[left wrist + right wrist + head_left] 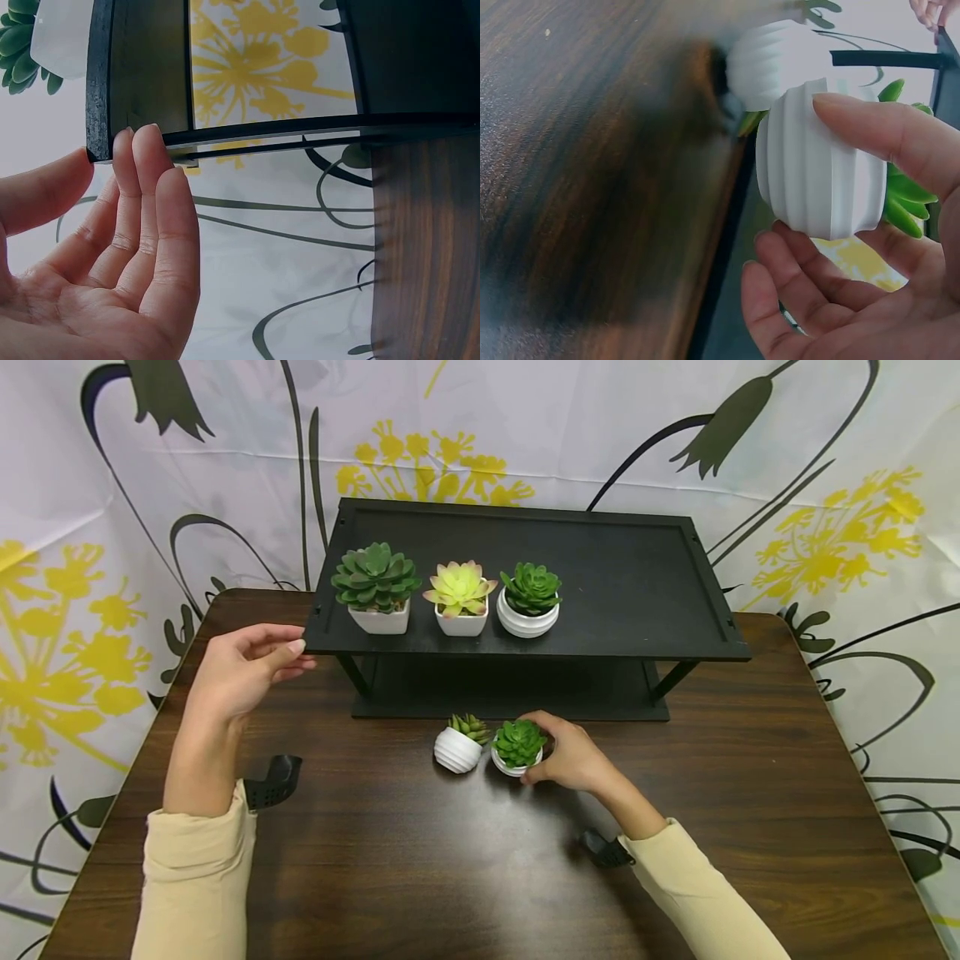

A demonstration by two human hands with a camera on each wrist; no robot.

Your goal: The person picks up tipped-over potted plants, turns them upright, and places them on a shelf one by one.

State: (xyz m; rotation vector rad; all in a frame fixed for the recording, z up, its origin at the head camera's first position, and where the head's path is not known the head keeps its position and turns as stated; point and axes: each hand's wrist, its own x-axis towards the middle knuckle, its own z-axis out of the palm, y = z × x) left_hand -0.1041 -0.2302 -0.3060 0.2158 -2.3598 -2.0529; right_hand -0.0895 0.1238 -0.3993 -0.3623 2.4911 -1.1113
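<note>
My left hand [236, 672] pinches the front left corner of a black two-tier shelf [622, 581]; in the left wrist view the thumb lies at the board's top edge and the fingertips [152, 146] under it. With my right hand [572, 756] I hold a small green succulent [519, 743] in a round, ribbed white pot [817, 165], thumb on one side and fingers on the other. Just left of it, a second succulent in a ribbed white pot [456, 751] leans over, its leaves pointing toward the upper right.
Three potted succulents stand along the top board's left half: a large dark green one [377, 581], a yellow one with pink tips [461, 593] and a green one [530, 597]. The shelf stands on a brown wooden table [360, 860], before a flower-printed cloth [570, 435].
</note>
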